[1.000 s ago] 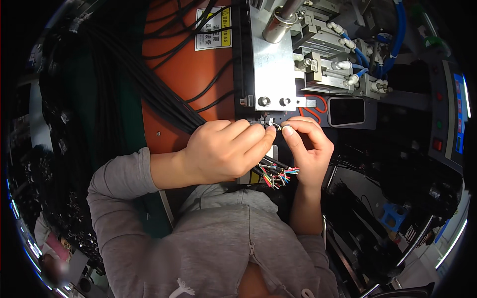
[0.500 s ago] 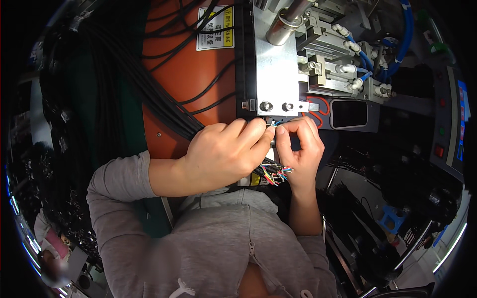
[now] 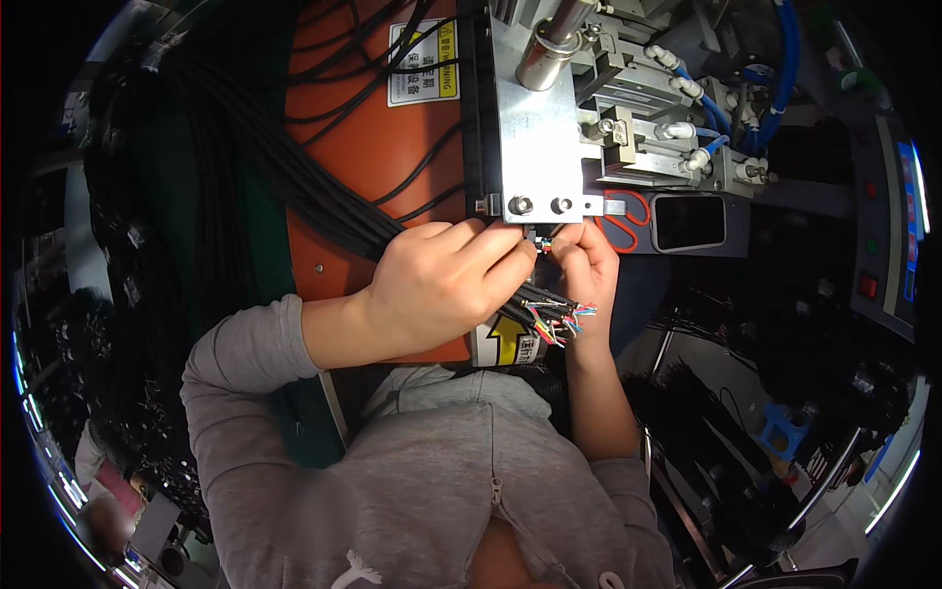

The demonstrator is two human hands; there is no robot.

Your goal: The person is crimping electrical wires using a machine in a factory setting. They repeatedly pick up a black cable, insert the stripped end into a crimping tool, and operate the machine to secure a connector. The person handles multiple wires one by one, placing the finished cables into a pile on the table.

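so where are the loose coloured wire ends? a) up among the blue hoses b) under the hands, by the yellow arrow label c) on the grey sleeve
b: the coloured wire ends fan out just below the left hand and right hand, beside the yellow arrow label.

Machine: an orange panel [image 3: 378, 147] with a yellow warning label [image 3: 424, 59] is seen behind.
Fixture: a steel plate [image 3: 535, 137] is mounted upright.
Hoses: blue tubes [image 3: 785, 69] are looped at upper right.
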